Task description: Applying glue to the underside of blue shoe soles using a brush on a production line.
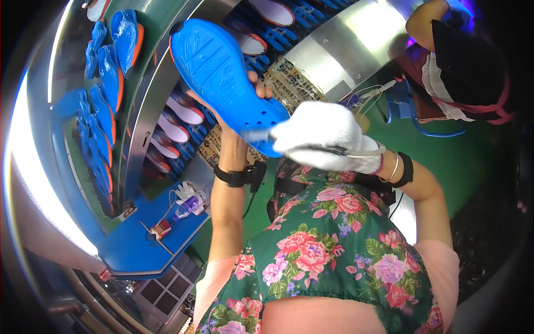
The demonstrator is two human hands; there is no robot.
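Note:
My bare left hand (227, 125) is closed round a large blue shoe sole (214, 69) from beneath, its fingertips curling over the right edge. The sole's face towards me has raised lines at the wide end and small holes at the narrow end. My right hand (318, 133) wears a white knit glove and is closed on a brush (257, 135), whose blurred bristles lie against the sole near its holes. A thin tube or cord runs along the glove to the wrist. The brush's handle is mostly hidden.
Several blue-and-orange soles (111, 78) stand on a green conveyor (150, 33) at the left. Racks below hold pink-white insoles or shoes (186, 111). A bottle (188, 206) rests on a blue table (130, 247). Another person (467, 67) is at the upper right, beside a metal surface (345, 44).

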